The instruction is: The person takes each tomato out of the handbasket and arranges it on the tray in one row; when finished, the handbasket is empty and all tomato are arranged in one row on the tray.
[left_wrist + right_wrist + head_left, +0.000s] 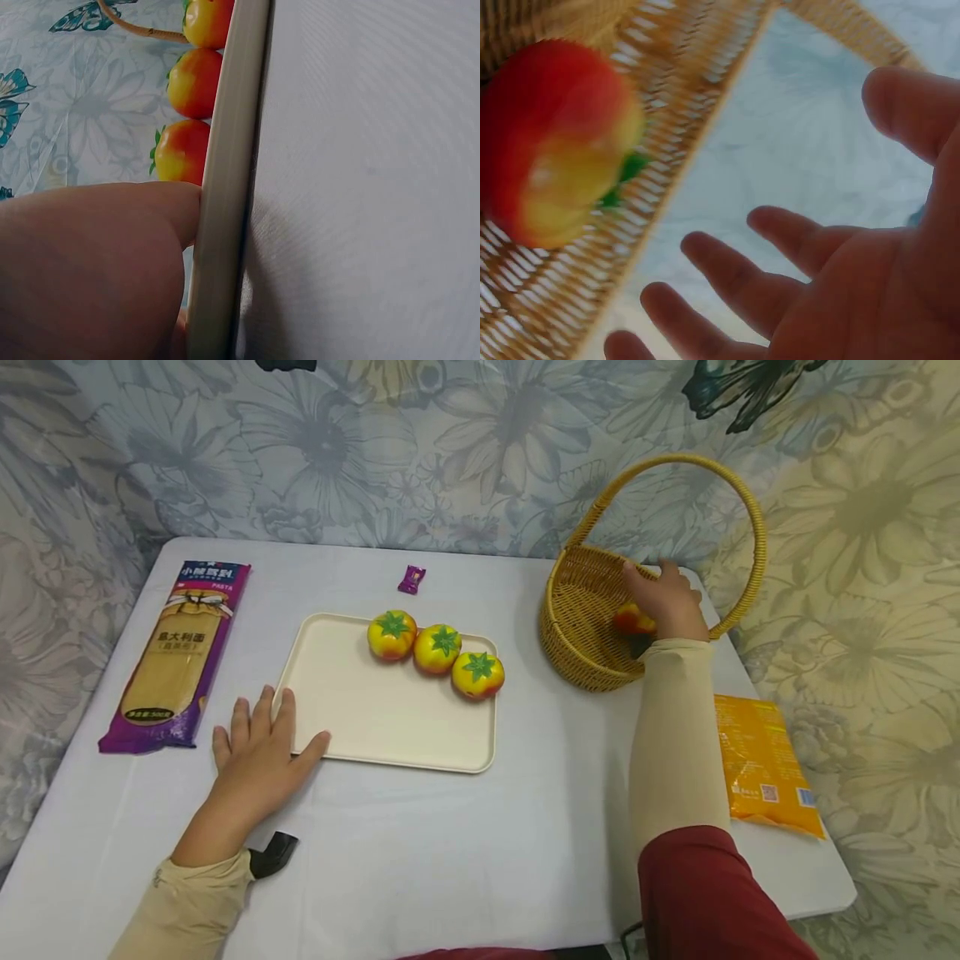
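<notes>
My left hand (pixel 258 760) rests with spread fingers at the near left corner of a cream rectangular tray (pixel 375 718). In the left wrist view, the thumb (pixel 97 255) touches the tray's rim (pixel 225 195). Three red-and-yellow tomato-like fruits (pixel 437 649) with green leafy tops sit in a slanting row at the tray's far right. My right hand (pixel 671 600) is over the right side of a wicker basket (pixel 581 610), fingers extended and holding nothing. Another such fruit (pixel 562 142) is inside the basket, apart from the hand and partly hidden by it in the head view.
A purple pasta packet (pixel 176 656) lies left of the tray. Behind the tray is a small purple wrapped candy (pixel 412 579). An orange packet (pixel 768 764) lies at the right table edge, beside my right forearm. The basket's tall handle (pixel 757 535) arches upward.
</notes>
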Tool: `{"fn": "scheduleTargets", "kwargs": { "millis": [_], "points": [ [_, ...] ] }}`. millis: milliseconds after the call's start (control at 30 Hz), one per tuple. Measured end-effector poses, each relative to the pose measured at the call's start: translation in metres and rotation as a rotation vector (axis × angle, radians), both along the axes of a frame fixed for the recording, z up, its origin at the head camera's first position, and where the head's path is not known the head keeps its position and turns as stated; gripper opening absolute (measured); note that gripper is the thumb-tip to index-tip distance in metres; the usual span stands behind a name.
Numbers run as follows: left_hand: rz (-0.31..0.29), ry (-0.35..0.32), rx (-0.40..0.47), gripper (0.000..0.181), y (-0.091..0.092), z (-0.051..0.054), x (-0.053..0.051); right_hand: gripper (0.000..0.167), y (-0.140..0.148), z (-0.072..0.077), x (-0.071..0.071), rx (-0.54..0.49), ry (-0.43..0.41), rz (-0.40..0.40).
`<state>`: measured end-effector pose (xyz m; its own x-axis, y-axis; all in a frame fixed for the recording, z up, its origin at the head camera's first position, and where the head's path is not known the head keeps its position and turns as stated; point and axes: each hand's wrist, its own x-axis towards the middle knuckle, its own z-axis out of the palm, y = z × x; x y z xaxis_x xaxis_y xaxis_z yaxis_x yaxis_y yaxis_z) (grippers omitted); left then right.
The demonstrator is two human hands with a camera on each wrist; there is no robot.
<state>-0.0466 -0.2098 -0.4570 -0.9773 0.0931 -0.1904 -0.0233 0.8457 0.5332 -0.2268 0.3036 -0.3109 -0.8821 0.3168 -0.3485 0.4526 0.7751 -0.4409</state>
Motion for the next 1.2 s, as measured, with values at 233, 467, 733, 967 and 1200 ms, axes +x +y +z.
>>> {"fn": "scheduleTargets", "kwargs": {
  "millis": [233, 467, 733, 967, 1200],
  "points": [
    [0.001, -0.001, 0.002, 0.096, 0.000, 0.002, 0.000, 0.111, 0.012, -0.016, -0.008, 0.054, -0.096, -0.032],
    [0.005, 0.005, 0.002, 0.095, 0.001, 0.002, 0.001, 0.099, 0.013, -0.029, -0.013, 0.043, -0.138, -0.025],
    [0.005, 0.002, 0.004, 0.095, 0.001, 0.004, 0.001, 0.092, 0.011, -0.032, -0.013, 0.037, -0.156, -0.017],
    [0.007, 0.004, 0.004, 0.095, 0.001, 0.003, 0.001, 0.081, 0.011, -0.035, -0.014, 0.068, -0.143, 0.018],
    [0.007, 0.009, 0.003, 0.095, 0.001, 0.002, 0.000, 0.053, 0.005, -0.037, -0.010, 0.075, -0.025, 0.027]
  ]
}}
